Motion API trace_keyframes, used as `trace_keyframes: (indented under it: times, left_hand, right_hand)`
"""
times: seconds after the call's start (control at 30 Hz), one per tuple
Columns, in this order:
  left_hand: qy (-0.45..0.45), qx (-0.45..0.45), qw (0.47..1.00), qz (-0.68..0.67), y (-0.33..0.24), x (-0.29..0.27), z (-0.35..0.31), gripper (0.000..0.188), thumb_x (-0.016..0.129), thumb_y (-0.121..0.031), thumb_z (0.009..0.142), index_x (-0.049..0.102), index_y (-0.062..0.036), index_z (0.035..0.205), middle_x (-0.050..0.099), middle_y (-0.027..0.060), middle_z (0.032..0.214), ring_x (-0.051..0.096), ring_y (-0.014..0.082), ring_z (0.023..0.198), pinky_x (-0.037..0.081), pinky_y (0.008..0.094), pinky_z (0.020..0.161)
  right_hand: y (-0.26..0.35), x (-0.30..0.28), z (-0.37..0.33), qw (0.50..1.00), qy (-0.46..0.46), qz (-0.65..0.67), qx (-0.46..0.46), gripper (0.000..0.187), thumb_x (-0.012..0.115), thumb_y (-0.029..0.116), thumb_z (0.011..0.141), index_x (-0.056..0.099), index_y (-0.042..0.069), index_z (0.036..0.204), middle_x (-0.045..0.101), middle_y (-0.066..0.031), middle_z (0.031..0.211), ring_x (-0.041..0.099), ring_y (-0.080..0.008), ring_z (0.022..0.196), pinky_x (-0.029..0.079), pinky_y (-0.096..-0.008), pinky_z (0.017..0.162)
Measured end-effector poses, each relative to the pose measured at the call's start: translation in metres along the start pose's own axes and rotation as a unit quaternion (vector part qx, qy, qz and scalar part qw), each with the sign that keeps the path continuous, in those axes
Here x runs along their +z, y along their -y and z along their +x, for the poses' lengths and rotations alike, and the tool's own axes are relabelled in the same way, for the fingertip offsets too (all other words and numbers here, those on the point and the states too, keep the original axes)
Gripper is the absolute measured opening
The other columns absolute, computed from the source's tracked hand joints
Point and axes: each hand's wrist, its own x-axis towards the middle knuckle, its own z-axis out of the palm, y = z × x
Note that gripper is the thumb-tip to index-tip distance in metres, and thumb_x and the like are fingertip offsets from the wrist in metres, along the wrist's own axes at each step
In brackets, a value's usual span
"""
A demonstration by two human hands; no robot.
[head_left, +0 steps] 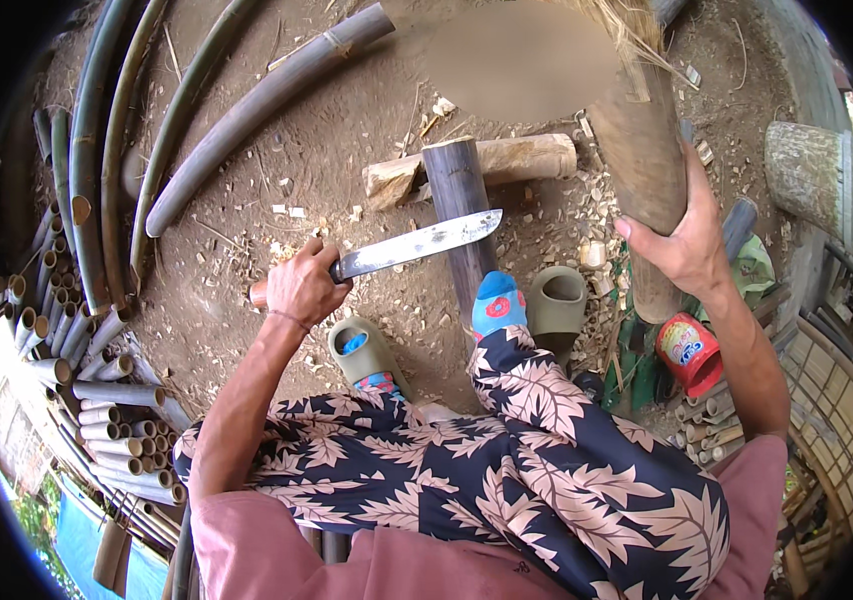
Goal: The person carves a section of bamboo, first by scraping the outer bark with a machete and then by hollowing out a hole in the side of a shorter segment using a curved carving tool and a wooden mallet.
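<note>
My left hand (pixel 299 285) is closed around the handle of a machete (pixel 427 243). Its long blade crosses over a dark bamboo pole (pixel 462 185), but whether they touch I cannot tell. That pole rests on a short split log (pixel 527 158) at its far end, and my foot in a blue sock (pixel 499 303) is at its near part. On the right, my right hand (pixel 682 225) grips the side of a thick, pale brown wooden piece (pixel 642 150) shaped like a club, with frayed fibres at its far end.
Wood chips litter the dirt floor (pixel 247 210). An olive clog (pixel 557 305) stands off my foot; another clog (pixel 367 350) is worn. Long bamboo poles (pixel 267 110) lie far left, with stacked cut bamboo (pixel 117 430) nearer. A red container (pixel 689 352) stands near my right forearm.
</note>
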Motion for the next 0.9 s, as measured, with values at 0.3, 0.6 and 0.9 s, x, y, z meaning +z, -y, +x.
trace_keyframes:
  times: [0.3, 0.6, 0.9]
  left_hand:
    - [0.110, -0.039, 0.992, 0.038, 0.031, 0.021, 0.016, 0.020, 0.068, -0.025, 0.076, 0.069, -0.0088, 0.087, 0.067, 0.0141, 0.087, 0.068, 0.0358, 0.079, 0.055, 0.0467, 0.072]
    - [0.142, -0.061, 0.987, 0.033, 0.006, -0.019, 0.034, 0.022, 0.066, -0.026, 0.076, 0.069, -0.0064, 0.085, 0.069, 0.0163, 0.087, 0.069, 0.0365, 0.080, 0.055, 0.0481, 0.076]
    - [0.109, -0.033, 0.993, 0.037, 0.008, -0.016, 0.030, 0.022, 0.066, -0.027, 0.076, 0.069, -0.0064, 0.083, 0.069, 0.0155, 0.088, 0.069, 0.0371, 0.082, 0.056, 0.0480, 0.076]
  right_hand:
    - [0.004, 0.027, -0.004, 0.945, 0.120, -0.143, -0.267, 0.082, 0.084, 0.025, 0.066, 0.049, -0.001, 0.135, 0.064, -0.0197, 0.113, 0.068, -0.0318, 0.093, 0.058, -0.0376, 0.083]
    - [-0.008, 0.045, 0.022, 0.802, 0.272, -0.372, -0.379, 0.061, 0.078, 0.024, 0.068, 0.055, 0.003, 0.119, 0.060, -0.0095, 0.087, 0.065, -0.0248, 0.074, 0.055, -0.0352, 0.061]
    - [-0.020, 0.030, 0.014, 0.806, 0.318, -0.447, -0.225, 0.063, 0.079, 0.023, 0.062, 0.053, 0.004, 0.117, 0.061, -0.0119, 0.090, 0.065, -0.0287, 0.071, 0.056, -0.0383, 0.061]
